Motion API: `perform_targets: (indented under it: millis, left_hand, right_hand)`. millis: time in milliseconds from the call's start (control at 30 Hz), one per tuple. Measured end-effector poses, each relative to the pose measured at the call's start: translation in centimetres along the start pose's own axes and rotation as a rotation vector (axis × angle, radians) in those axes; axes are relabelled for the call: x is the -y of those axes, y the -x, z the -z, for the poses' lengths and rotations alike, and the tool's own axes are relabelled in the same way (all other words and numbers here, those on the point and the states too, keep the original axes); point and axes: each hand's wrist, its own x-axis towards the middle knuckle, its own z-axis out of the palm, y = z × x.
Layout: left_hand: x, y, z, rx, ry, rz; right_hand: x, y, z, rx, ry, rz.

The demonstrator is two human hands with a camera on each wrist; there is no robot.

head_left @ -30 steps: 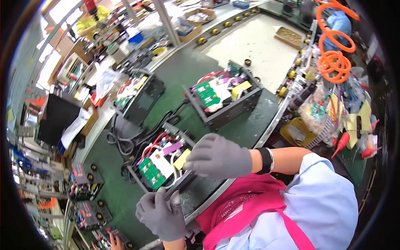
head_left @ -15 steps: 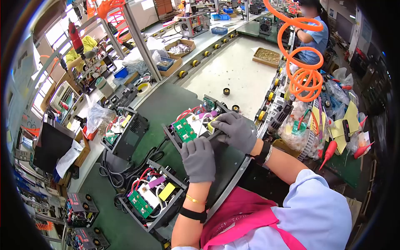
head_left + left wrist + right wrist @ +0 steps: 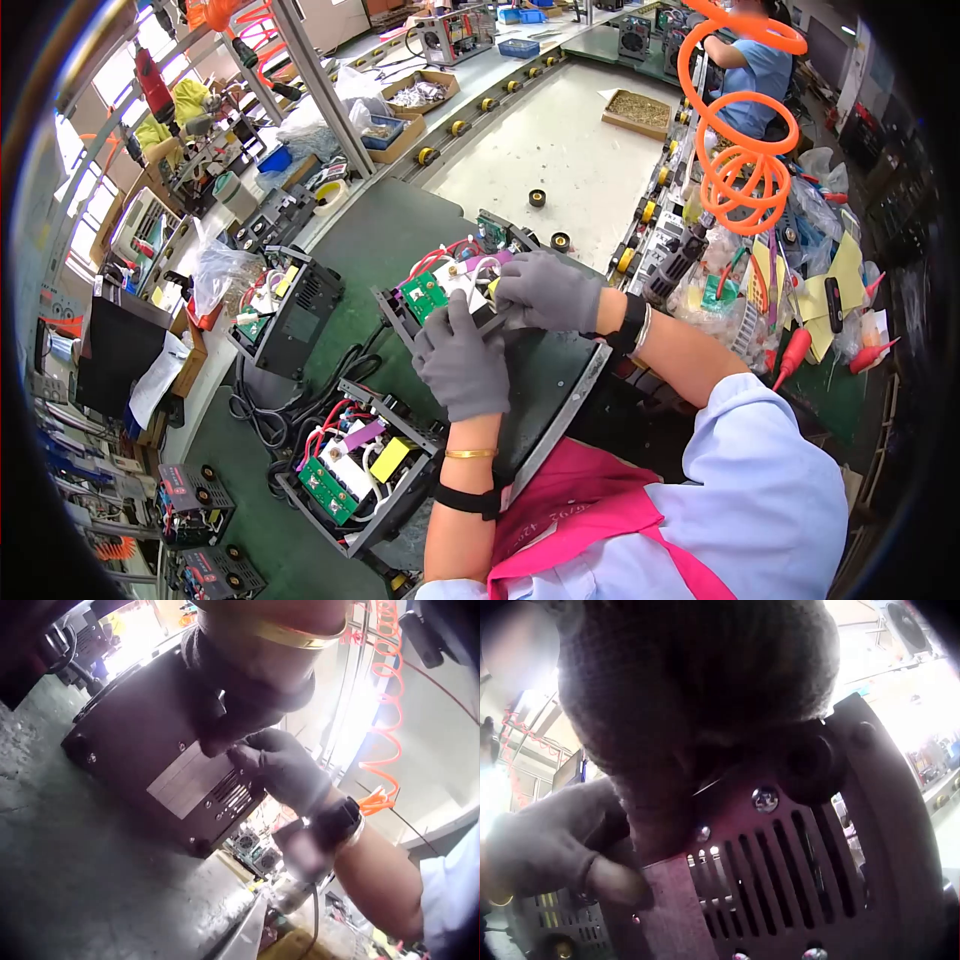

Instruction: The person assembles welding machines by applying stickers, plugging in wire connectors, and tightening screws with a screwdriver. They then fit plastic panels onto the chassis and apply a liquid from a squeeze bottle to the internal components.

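An open-topped dark metal unit with a green board (image 3: 423, 297), red and white wires and a purple strip stands at the centre in the head view. My left gloved hand (image 3: 463, 368) grips its near wall, fingers over the top edge; the thumb (image 3: 619, 882) lies against the outside in the right wrist view. Farther right along the same wall, my right gloved hand (image 3: 552, 292) grips the edge beside a yellow part, with bent fingers. The vented outer wall (image 3: 135, 742) and its pale label (image 3: 182, 782) show in the left wrist view. The hands partly hide the inside.
A similar open unit (image 3: 340, 480) stands nearer on the green table (image 3: 240, 500), another (image 3: 300, 310) at the left among black cables (image 3: 262, 415). Two black rings (image 3: 537, 198) lie beyond. An orange coiled hose (image 3: 745, 190) hangs at the right, above bagged parts and tools.
Both hands have left the nearer unit for the farther one. Since half a second ago, the left index finger has stretched forward over the top, and the right hand remains at the wall's right part.
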Motion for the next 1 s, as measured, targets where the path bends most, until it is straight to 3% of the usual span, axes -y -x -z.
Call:
perform_targets:
  millis: [133,167,200,367,467,800,900,1000]
  left_hand:
    - [-0.4,-1.5,-0.4,0.218,0.047,0.043]
    - [-0.7,-1.9,-0.1,0.27,0.056,0.066]
    - [-0.8,-2.1,0.1,0.323,0.064,0.091]
    - [-0.9,-2.1,-0.2,0.241,0.04,0.101]
    - [-0.9,-2.1,-0.2,0.265,0.036,0.099]
    - [0.3,-1.5,-1.4,0.156,0.014,-0.135]
    - [0.3,-1.2,-1.1,0.149,-0.008,-0.143]
    - [0.0,-0.6,-0.3,0.105,-0.078,-0.135]
  right_hand:
    - [1.1,0.8,-0.6,-0.205,0.096,-0.025]
    - [1.4,0.9,-0.1,-0.098,0.051,-0.137]
    - [1.5,0.8,0.1,-0.081,0.119,-0.113]
    - [0.3,0.4,-0.6,0.12,0.283,-0.075]
    - [0.0,0.7,-0.9,0.131,0.347,-0.026]
    - [0.3,-1.3,-0.1,0.311,0.405,0.062]
    - [-1.0,-0.7,-0.7,0.222,0.262,0.109]
    - [-0.4,0.1,-0.6,0.047,0.171,0.022]
